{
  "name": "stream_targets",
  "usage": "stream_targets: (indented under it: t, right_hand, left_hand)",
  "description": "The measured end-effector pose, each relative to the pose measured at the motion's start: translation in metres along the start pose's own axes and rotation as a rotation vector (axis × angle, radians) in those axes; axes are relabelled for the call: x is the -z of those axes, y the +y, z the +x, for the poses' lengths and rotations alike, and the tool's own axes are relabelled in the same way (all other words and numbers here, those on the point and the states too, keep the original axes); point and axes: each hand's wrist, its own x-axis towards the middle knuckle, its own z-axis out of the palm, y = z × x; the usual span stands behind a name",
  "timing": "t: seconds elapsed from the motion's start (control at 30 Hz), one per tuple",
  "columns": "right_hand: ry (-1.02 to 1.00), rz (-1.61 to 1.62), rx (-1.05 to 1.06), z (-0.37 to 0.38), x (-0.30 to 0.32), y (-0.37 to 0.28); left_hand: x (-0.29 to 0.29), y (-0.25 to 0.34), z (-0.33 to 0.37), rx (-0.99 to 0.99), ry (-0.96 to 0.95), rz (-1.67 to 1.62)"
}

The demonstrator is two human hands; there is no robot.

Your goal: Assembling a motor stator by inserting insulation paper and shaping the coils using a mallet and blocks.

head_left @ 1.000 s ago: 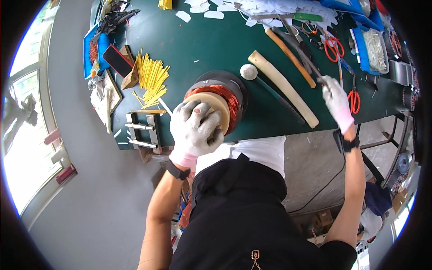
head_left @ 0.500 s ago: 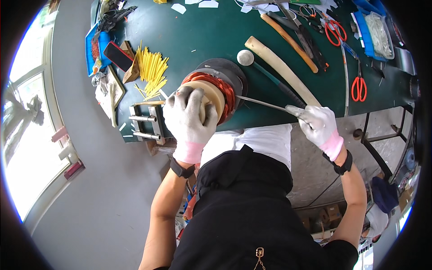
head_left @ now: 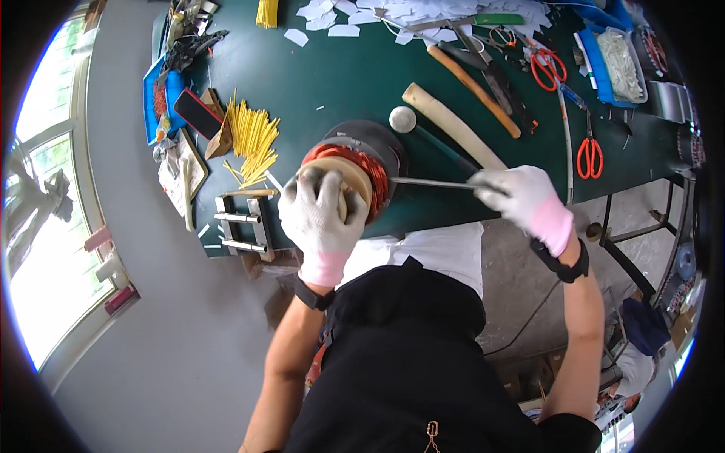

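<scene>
Right hand [head_left: 519, 198]: swung in toward the copper coil [head_left: 377, 181] since a second ago; fingers closed round a slim metal rod [head_left: 434, 183].
Left hand [head_left: 321, 219]: fingers curled over the cream disc [head_left: 356, 174].
Coil: just right of the left hand, rod tip at its right side.
Mallet [head_left: 402, 119]: beyond both hands, between them.
Slip risk: a loose grip might let the rod skid, scratching wire.

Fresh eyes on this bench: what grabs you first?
The red-brown wire coil near the green table's front edge, with the gloved left hand over the pale disc on it and the gloved right hand aiming a thin metal rod at its right side. Next, the bright yellow sticks fanned out left of it. Then two red-handled scissors at the right.
</scene>
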Motion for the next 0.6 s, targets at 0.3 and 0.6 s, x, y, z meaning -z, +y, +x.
stream_targets:
  t: [0.3, 0.6]
  right_hand:
    - [0.443, -0.704, -0.281, 0.009, -0.05, 0.09]
    - [0.268, -0.187, -0.182, 0.069, -0.085, 0.114]
  left_hand:
    - [0.005, 0.018, 0.003, 0.271, -0.074, 0.017]
    - [0.01, -0.024, 0.012, -0.336, -0.277, -0.168]
